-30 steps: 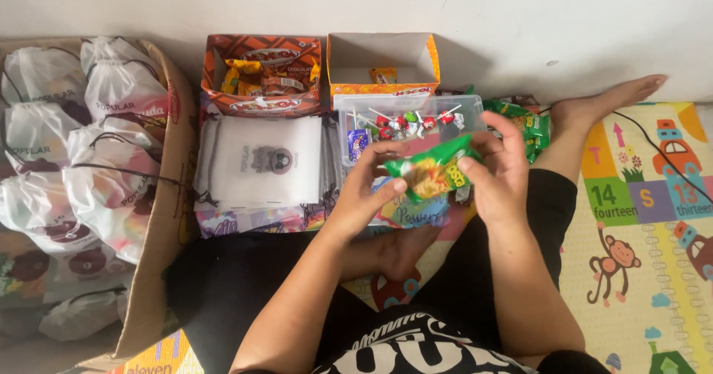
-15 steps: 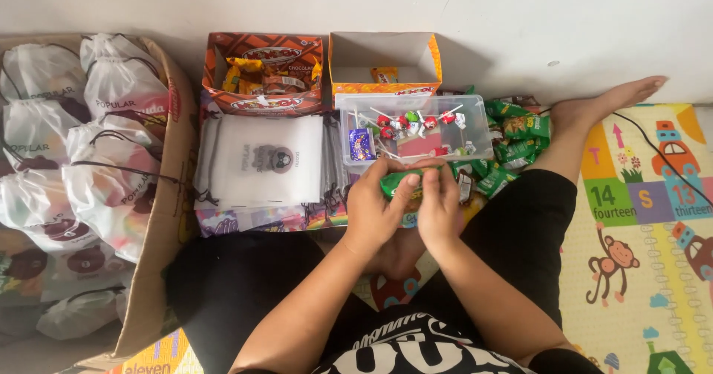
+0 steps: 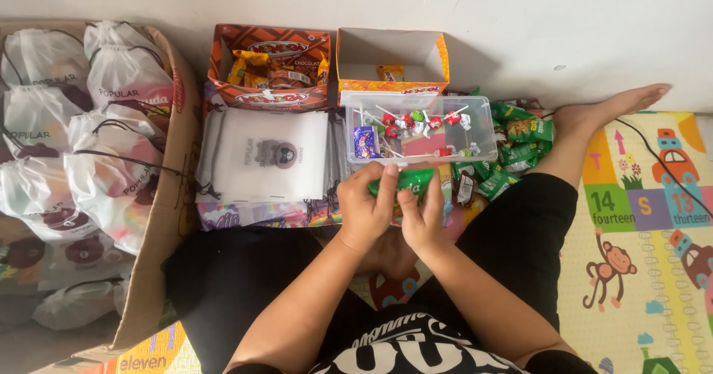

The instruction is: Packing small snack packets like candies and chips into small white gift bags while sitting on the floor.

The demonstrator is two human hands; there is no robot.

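Note:
Both hands meet in front of me over my lap. My left hand point(image 3: 365, 209) and my right hand point(image 3: 422, 216) together pinch a small green snack packet point(image 3: 407, 180), which is partly hidden by the fingers. Just beyond it stands a clear plastic tub point(image 3: 483, 150) holding lollipops and small wrapped sweets. A stack of white drawstring pouches point(image 3: 267, 155) lies to the left of the tub.
A large cardboard box point(image 3: 172, 196) of filled white bags stands at left. Two orange snack boxes point(image 3: 269, 68) point(image 3: 392, 62) sit against the wall. Green packets point(image 3: 512, 158) are piled by my right leg point(image 3: 594, 132). A patterned play mat point(image 3: 646, 248) covers the floor at right.
My hands have drawn closer together and nearer to me; the colourful bag held up a second ago is no longer in view, and only the green packet stays between my fingers.

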